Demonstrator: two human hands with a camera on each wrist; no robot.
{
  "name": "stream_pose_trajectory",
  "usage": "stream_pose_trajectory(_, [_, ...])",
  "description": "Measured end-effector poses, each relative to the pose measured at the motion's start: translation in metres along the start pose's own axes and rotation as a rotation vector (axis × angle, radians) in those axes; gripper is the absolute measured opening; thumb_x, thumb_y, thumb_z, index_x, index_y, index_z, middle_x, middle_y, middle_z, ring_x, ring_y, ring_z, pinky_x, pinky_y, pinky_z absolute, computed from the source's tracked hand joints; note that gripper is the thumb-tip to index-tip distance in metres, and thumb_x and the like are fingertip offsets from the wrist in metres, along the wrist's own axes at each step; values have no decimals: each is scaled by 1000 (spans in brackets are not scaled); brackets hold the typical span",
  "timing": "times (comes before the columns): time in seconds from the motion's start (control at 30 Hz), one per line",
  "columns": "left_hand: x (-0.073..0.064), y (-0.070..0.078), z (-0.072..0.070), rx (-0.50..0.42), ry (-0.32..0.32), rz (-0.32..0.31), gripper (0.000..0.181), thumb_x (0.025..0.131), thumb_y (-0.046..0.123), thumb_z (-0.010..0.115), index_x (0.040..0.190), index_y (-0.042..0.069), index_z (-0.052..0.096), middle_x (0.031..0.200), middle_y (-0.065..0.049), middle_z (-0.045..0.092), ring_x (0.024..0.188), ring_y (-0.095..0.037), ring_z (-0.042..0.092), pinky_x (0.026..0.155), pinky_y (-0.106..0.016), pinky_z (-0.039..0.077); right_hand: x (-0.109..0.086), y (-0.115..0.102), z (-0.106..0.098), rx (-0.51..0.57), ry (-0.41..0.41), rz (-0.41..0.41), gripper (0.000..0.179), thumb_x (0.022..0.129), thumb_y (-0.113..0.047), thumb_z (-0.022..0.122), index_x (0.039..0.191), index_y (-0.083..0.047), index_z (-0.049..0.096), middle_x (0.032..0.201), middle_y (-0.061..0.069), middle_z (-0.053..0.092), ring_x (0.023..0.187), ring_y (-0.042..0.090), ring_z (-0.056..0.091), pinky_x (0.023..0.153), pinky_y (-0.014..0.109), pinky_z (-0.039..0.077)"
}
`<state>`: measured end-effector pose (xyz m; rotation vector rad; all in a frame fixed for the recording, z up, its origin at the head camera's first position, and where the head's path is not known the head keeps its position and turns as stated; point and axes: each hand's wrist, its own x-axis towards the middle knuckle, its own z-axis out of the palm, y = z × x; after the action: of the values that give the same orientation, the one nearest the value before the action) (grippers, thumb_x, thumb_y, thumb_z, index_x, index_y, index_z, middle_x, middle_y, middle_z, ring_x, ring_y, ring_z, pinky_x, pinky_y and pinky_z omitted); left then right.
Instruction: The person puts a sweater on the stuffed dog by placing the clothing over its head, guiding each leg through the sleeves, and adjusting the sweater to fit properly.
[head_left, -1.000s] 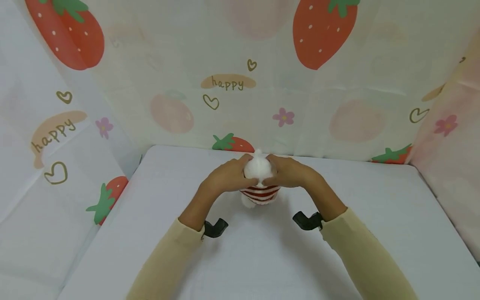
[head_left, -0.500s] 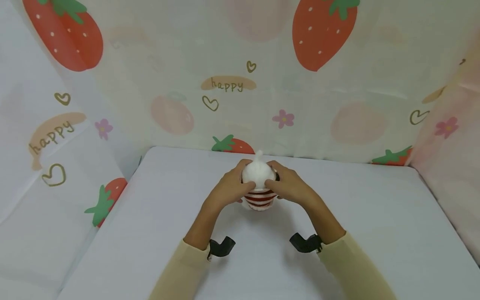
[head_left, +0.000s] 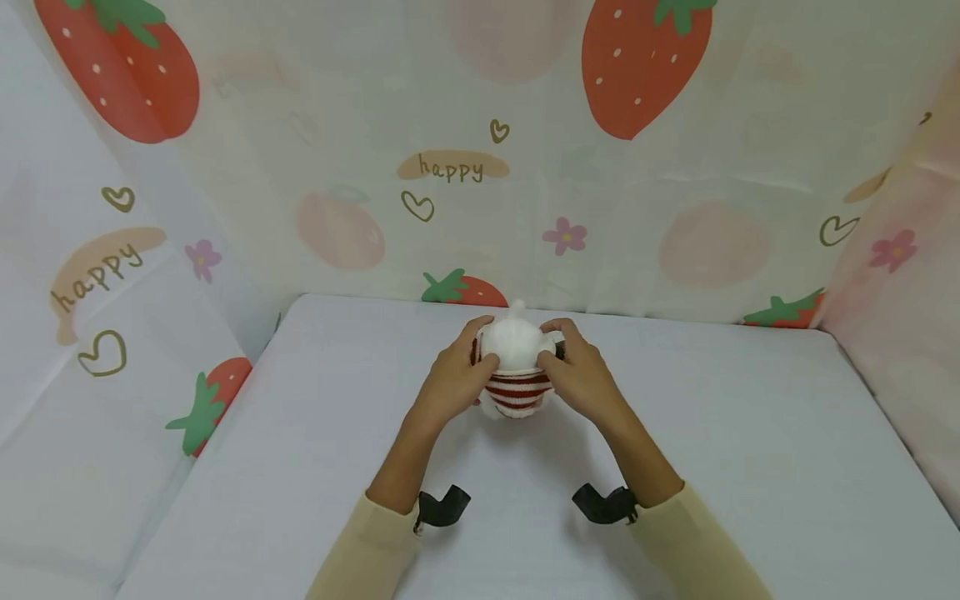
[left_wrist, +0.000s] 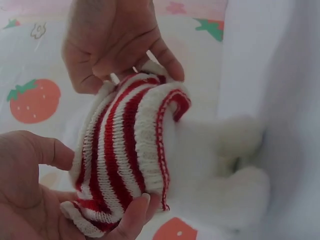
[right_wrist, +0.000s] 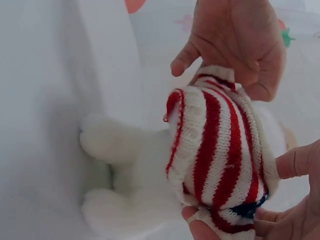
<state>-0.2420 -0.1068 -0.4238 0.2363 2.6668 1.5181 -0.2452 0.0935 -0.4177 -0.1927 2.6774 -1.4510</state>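
A white plush toy [head_left: 516,343] stands upright near the far side of the table, its head topped by a small tuft. It wears a red and white striped knitted sweater [left_wrist: 120,145]; in the right wrist view a dark blue patch shows on it. My left hand [head_left: 453,375] pinches the sweater at its left side, thumb toward me. On the opposite side my right hand [head_left: 583,373] grips the knit near the sleeve [right_wrist: 232,220]. Below the hem, the toy's white legs [right_wrist: 117,145] reach the table. The toy's face is hidden.
The white-covered table [head_left: 712,467] extends around the toy. Behind it hangs a cloth backdrop [head_left: 630,183] with strawberries and hearts, and similar cloth closes both sides. A black camera mount [head_left: 444,506] sits at my left wrist, another mount [head_left: 603,504] at my right.
Both hands have slid down and outward from the toy's head to the sweater's sides, drawing slightly toward me. The thumbs have spread apart, and more of the head shows between them.
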Motion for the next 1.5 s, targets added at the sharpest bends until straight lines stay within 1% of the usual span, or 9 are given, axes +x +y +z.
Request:
stream_pose_trajectory(0.1, [-1,-1,0,-5,42,-13,56,94,28,49,150,20,45,120,-15,65,74,-29,67,56,-35,55,-1,3,1,10,35,10,54,95,-29,52,144,-8,47,124,15,66,101,27,64,76,39,54])
stream_pose_trajectory(0.2, [-1,-2,-1,-10,71,3,49,95,26,52,143,17,54,119,-13,66,78,-24,68,58,-33,56,-2,7,0,4,69,15,51,95,-31,53,141,-8,54,124,13,66,102,27,63,77,39,54])
stream_pose_trajectory(0.47, [-1,2,-3,33,76,34,44,96,26,59,139,16,62,125,-12,67,94,-23,66,69,-34,56,-12,11,1,-91,188,17,45,94,-29,54,131,-8,67,87,6,66,71,21,53,55,33,41])
stream_pose_trajectory(0.6, [0,3,-4,4,70,40,43,96,23,61,138,15,63,121,-12,69,95,-23,66,70,-35,57,-15,10,1,-83,256,-4,39,93,-26,57,122,-5,72,75,6,62,60,20,49,50,31,37])
stream_pose_trajectory(0.83, [0,-3,-3,-91,52,-8,43,94,20,62,135,7,60,114,-14,68,88,-21,69,67,-31,59,-16,11,6,-26,292,6,35,90,-23,60,116,-4,75,77,7,64,64,20,51,51,31,37])
stream_pose_trajectory(0.97, [1,-9,-4,-95,62,-53,40,94,21,64,131,5,62,115,-14,68,94,-23,68,71,-33,60,-15,13,11,-15,297,16,35,88,-23,63,116,-5,75,85,7,69,72,21,55,56,32,41])
stream_pose_trajectory(1.13, [4,-13,-4,-83,65,-54,37,94,21,64,126,4,66,115,-13,69,97,-24,67,72,-34,59,-13,14,12,19,303,16,35,87,-21,64,115,-3,75,91,9,72,80,23,59,62,34,45])
stream_pose_trajectory(1.4, [10,-19,-4,-215,33,-52,29,92,8,62,119,1,68,90,-11,70,76,-17,64,64,-30,60,-9,15,17,126,309,15,33,87,-11,61,114,4,73,104,17,74,95,26,69,75,33,55])
stream_pose_trajectory(1.5, [11,-23,-4,-287,13,-61,28,92,5,61,119,-1,68,91,-13,71,75,-17,66,65,-32,60,-6,16,18,179,294,48,34,87,-9,59,114,5,73,106,18,74,97,24,68,76,29,54])
